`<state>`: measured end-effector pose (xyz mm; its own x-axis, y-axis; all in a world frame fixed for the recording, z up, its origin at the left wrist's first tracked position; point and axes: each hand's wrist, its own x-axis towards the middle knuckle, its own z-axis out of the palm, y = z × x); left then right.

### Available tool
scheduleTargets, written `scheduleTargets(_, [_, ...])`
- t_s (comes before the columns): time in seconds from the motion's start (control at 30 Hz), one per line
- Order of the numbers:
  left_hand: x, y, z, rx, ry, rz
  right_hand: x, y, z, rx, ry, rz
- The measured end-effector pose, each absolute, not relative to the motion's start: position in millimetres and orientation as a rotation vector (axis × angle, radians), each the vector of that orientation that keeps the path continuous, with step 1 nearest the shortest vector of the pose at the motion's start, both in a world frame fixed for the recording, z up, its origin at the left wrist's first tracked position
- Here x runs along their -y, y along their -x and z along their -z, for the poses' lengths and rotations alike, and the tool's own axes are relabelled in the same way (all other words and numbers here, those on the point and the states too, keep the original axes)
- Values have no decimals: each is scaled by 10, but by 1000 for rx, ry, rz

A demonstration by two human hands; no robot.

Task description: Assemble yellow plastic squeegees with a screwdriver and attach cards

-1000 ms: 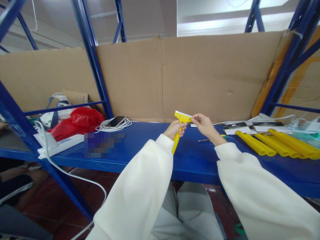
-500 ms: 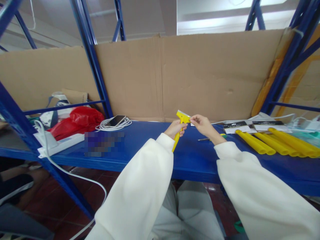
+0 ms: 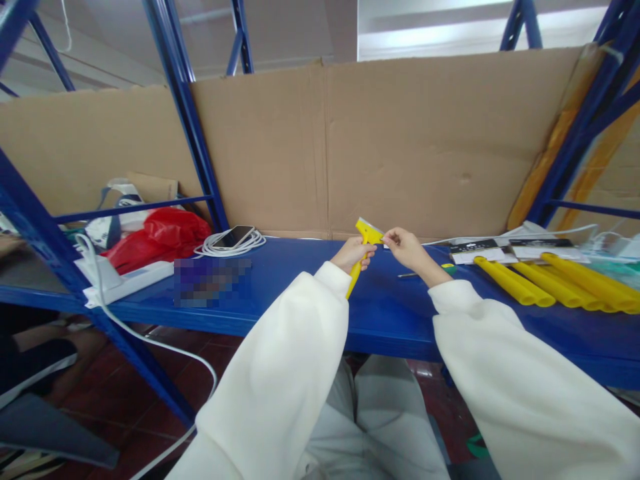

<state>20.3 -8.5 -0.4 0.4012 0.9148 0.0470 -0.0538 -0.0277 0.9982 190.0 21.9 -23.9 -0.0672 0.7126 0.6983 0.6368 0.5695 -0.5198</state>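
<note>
My left hand point(image 3: 354, 255) is closed around the handle of a yellow scraper point(image 3: 370, 233), held up above the blue tabletop with its head uppermost. A thin pale blade edge runs along the top of that head. At the head's right end, the fingertips of my right hand point(image 3: 404, 247) are pinched together; whatever lies between them is too small to make out. Below and behind my right wrist lies a screwdriver point(image 3: 407, 275), its metal shaft and part of a green and yellow handle showing.
Several yellow tubes point(image 3: 505, 281) lie at the right on the blue table point(image 3: 300, 280), by flat packets point(image 3: 477, 251) with black and white labels. At left are a phone point(image 3: 237, 236) on a coiled white cable, a red bag point(image 3: 165, 233) and a white power strip point(image 3: 143, 280). Cardboard point(image 3: 425, 147) stands behind.
The view has shifted slightly. Both hands keep the same hold, the left on the scraper and the right pinched at its head's end; the scraper's tilt looks nearly unchanged.
</note>
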Motion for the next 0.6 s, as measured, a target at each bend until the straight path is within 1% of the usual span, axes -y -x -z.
scheduleTargets(0.1, [82, -208, 17, -872, -1396, -926, -222, -1901, 245, 1791, 1140, -98])
scheduleTargets(0.3, [100, -210, 14, -912, -1416, -899, -220, -1894, 255, 1784, 1183, -206])
scheduleTargets(0.6, [131, -192, -14, -884, -1411, -860, -367, -1943, 368, 1619, 1116, -262])
